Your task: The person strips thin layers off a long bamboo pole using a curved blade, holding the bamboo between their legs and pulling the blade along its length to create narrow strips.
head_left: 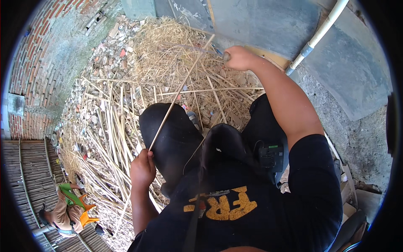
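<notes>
My left hand (142, 169) is closed around the lower end of a thin bamboo stick (175, 97). The stick slants up and to the right across my dark-clad knee. In my right hand (240, 58), reaching out far ahead, is the round handle of a long-bladed knife (226, 56). Its thin, blurred blade points left behind the far end of the stick; whether the two touch I cannot tell. Beneath the blade lies a heap of pale shavings (168, 54).
Many split bamboo strips (111, 126) cover the rubble ground on the left. A brick wall (37, 75) stands far left, grey sheets (268, 25) and a white pipe (321, 35) to the right. Another person (67, 210) sits on an orange chair (87, 216) at lower left.
</notes>
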Available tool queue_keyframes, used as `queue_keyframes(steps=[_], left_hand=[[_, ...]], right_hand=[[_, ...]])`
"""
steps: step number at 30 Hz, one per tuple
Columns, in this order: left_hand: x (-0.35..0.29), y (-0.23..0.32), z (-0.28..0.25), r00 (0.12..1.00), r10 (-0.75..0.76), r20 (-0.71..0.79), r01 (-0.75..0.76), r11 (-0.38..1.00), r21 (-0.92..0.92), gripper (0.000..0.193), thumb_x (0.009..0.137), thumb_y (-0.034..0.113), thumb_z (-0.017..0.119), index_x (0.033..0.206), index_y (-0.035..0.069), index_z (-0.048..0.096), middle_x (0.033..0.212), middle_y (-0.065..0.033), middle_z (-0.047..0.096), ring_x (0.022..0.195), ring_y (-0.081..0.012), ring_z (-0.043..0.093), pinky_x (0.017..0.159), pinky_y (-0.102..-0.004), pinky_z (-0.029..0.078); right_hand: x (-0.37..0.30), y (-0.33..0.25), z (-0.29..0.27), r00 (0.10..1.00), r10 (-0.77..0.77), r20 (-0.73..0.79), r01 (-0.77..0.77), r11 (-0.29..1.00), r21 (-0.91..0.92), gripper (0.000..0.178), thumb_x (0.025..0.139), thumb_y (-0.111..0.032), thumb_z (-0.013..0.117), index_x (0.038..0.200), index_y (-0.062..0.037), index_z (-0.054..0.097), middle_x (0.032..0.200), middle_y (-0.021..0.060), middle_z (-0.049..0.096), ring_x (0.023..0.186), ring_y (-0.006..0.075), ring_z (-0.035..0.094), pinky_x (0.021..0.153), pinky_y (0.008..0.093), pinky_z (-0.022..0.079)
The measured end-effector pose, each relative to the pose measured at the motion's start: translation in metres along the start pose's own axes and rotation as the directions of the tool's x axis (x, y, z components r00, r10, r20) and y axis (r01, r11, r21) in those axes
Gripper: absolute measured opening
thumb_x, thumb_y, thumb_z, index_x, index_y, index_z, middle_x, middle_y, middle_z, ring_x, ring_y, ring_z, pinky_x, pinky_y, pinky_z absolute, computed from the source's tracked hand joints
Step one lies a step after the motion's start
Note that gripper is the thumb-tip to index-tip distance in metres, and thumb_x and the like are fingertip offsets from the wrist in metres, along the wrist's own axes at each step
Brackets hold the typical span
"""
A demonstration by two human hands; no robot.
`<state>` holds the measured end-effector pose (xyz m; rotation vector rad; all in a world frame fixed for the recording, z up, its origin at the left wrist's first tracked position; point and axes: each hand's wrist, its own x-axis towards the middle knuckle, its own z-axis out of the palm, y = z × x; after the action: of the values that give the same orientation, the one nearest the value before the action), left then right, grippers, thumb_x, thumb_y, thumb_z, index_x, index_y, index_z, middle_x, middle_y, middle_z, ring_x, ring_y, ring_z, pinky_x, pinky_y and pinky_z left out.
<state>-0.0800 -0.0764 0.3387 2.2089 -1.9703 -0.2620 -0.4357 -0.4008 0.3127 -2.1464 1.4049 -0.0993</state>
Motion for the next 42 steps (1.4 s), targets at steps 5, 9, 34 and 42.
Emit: queue_keyframes(steps=[5, 9, 34, 42], left_hand=[[-0.003, 0.000, -0.003, 1.000, 0.000, 0.021, -0.001, 0.999, 0.039, 0.021, 0.102, 0.022, 0.049, 0.095, 0.004, 0.059, 0.072, -0.0228, 0.064, 0.067, -0.0458, 0.063, 0.058, -0.0538, 0.048], [-0.001, -0.005, 0.007, 1.000, 0.013, -0.017, -0.012, 0.999, 0.032, 0.020, 0.101, 0.021, 0.051, 0.095, 0.004, 0.059, 0.071, -0.0230, 0.064, 0.066, -0.0456, 0.063, 0.057, -0.0533, 0.048], [0.001, -0.005, 0.013, 0.995, 0.050, -0.083, -0.041, 0.994, 0.099, 0.013, 0.098, 0.018, 0.056, 0.099, 0.005, 0.058, 0.071, -0.0230, 0.065, 0.063, -0.0441, 0.063, 0.056, -0.0536, 0.048], [-0.003, -0.011, 0.009, 0.998, 0.035, -0.060, -0.028, 0.993, 0.119, 0.011, 0.097, 0.018, 0.057, 0.098, 0.007, 0.057, 0.071, -0.0229, 0.065, 0.063, -0.0445, 0.063, 0.055, -0.0541, 0.048]], right_hand=[[-0.017, -0.015, 0.002, 0.993, -0.111, -0.029, 0.110, 0.993, -0.037, 0.023, 0.077, -0.018, 0.062, 0.092, -0.0016, 0.068, 0.089, 0.0216, 0.068, 0.087, 0.0365, 0.066, 0.077, 0.0470, 0.051], [-0.015, -0.011, 0.006, 0.989, -0.139, 0.046, 0.143, 0.986, -0.091, 0.025, 0.076, -0.018, 0.065, 0.095, -0.0027, 0.068, 0.090, 0.0212, 0.068, 0.087, 0.0371, 0.066, 0.077, 0.0462, 0.051], [-0.001, 0.011, 0.017, 0.996, -0.086, -0.038, 0.087, 0.996, 0.023, 0.030, 0.072, -0.015, 0.067, 0.098, -0.0012, 0.068, 0.090, 0.0227, 0.069, 0.087, 0.0398, 0.066, 0.079, 0.0451, 0.053], [-0.014, -0.028, 0.029, 0.976, -0.211, 0.048, 0.216, 0.963, -0.163, 0.020, 0.075, -0.017, 0.065, 0.090, -0.0027, 0.066, 0.086, 0.0217, 0.067, 0.083, 0.0398, 0.065, 0.074, 0.0479, 0.051]])
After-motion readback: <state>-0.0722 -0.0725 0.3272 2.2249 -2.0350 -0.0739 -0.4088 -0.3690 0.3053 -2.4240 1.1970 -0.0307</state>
